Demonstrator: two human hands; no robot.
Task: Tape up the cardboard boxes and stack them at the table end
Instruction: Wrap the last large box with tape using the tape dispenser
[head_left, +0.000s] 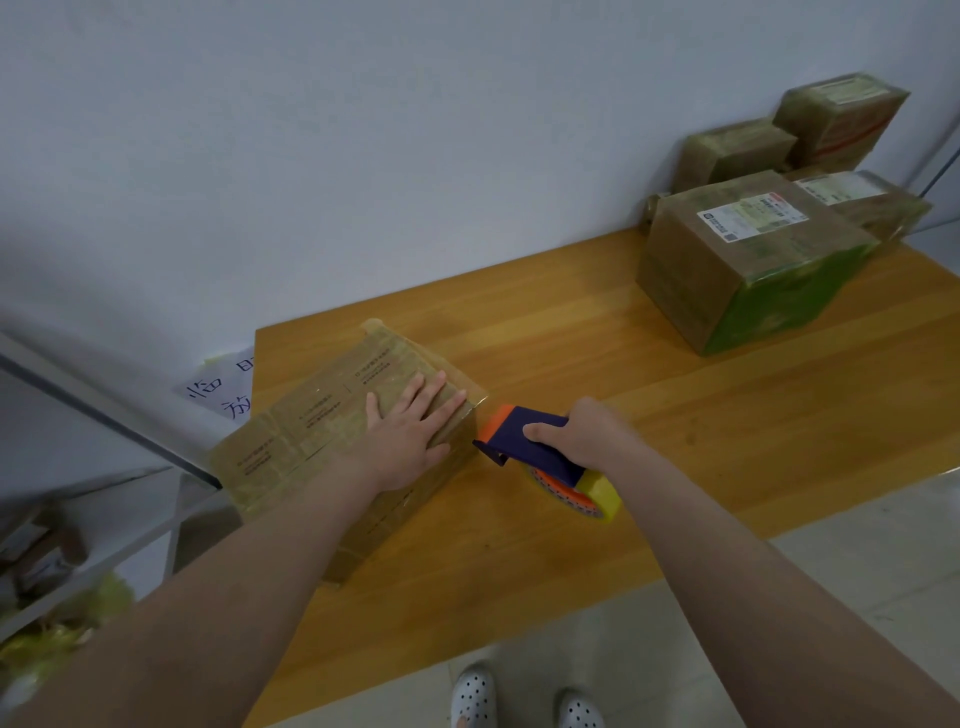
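Left grip (410, 441) lies flat on top of the near box (311, 431). Fingers are straight and spread, palm pressing the taped lid near its right end; it holds nothing. Right grip (589, 436) is clenched round the blue handle of the tape gun (519, 439), thumb along the near side, fingers wrapped over the top. The gun's orange nose sits just beside the near box's right edge, where a clear strip of tape shows at the corner; can't tell if the nose touches the cardboard. The yellow tape roll (602, 496) sits at the gun's rear, low over the desk (571, 338).

The near box is at the desk's left end, turned at an angle vs. the desk edge. At the far right end stands a big box (748, 260) w/ a shipping label and green side, well apart from the near box. Behind it, smaller boxes (732, 150) are piled by the wall. A handwritten paper note (218, 392) hangs left of the desk. White shoes (472, 696) show on the floor below.
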